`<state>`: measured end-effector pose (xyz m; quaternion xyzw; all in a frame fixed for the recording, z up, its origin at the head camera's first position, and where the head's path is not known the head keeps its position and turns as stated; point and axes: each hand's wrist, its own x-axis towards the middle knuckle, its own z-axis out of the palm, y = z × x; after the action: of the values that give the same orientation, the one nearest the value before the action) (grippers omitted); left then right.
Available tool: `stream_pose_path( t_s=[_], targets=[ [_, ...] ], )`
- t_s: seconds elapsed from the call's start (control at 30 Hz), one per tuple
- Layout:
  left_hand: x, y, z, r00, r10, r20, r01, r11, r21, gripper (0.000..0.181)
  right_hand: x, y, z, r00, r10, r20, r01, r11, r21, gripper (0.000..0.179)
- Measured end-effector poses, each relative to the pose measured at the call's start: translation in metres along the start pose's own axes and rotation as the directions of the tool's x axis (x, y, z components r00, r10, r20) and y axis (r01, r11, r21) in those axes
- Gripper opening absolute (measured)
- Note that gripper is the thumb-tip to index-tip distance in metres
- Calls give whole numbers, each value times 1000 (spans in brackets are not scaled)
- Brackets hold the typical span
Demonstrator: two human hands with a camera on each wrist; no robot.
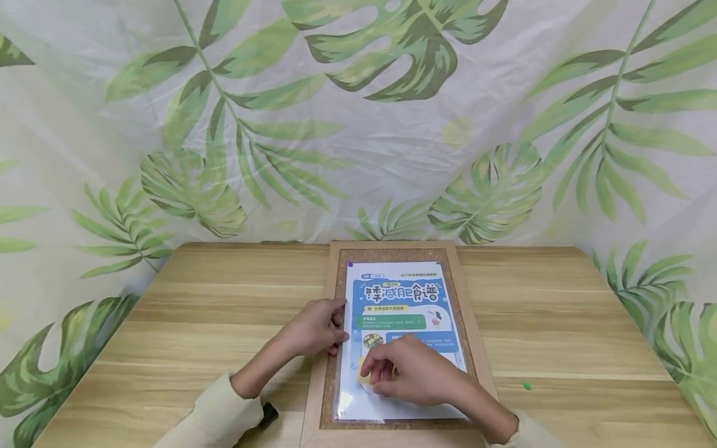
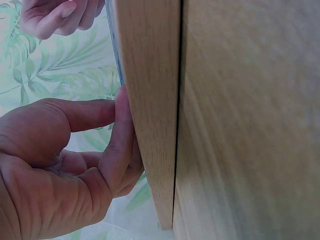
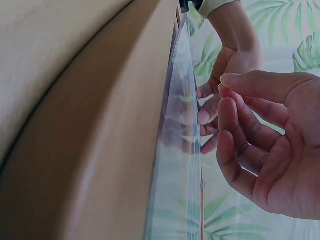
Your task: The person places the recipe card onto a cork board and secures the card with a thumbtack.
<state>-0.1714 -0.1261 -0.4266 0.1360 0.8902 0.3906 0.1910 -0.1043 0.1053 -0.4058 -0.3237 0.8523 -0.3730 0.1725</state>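
A printed sheet in a clear glossy cover (image 1: pixel 403 298) lies on a wood-framed cork board (image 1: pixel 468 311). A purple pushpin (image 1: pixel 350 265) sits at its top left corner. My left hand (image 1: pixel 319 326) rests its fingertips on the left part of the board, beside the sheet's edge; in the left wrist view its thumb and index fingertip meet at the frame. Over the sheet's lower half, my right hand (image 1: pixel 411 371) pinches a small pin between thumb and index finger. Mostly hidden by the fingertips, the pin (image 3: pixel 220 85) shows only a thin pale tip.
A small green piece (image 1: pixel 527 386) lies on the wooden table (image 1: pixel 560 323) to the right of the board. Behind the table hangs a leaf-patterned cloth (image 1: pixel 392 149). A black object (image 1: pixel 270 415) shows by the left sleeve.
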Motion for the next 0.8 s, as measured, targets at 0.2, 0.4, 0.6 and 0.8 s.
stream_pose_path(
  t_s=[0.2,0.4,0.6,0.8],
  targets=[
    [0,-1,0,1000,6,0,-6,1000,3,56,5,-5,8,1000,-24,17,25,1000,-19,13],
    [0,-1,0,1000,6,0,-6,1000,3,55,8,-9,15,999,-47,18,48,996,-81,13],
    [-1,-1,0,1000,11,-1,-11,1000,-2,62,12,-14,22,998,-53,30,55,996,-64,13],
    [-1,-1,0,1000,8,2,-8,1000,-8,66,16,-14,28,997,-66,43,68,997,-39,15]
  ],
)
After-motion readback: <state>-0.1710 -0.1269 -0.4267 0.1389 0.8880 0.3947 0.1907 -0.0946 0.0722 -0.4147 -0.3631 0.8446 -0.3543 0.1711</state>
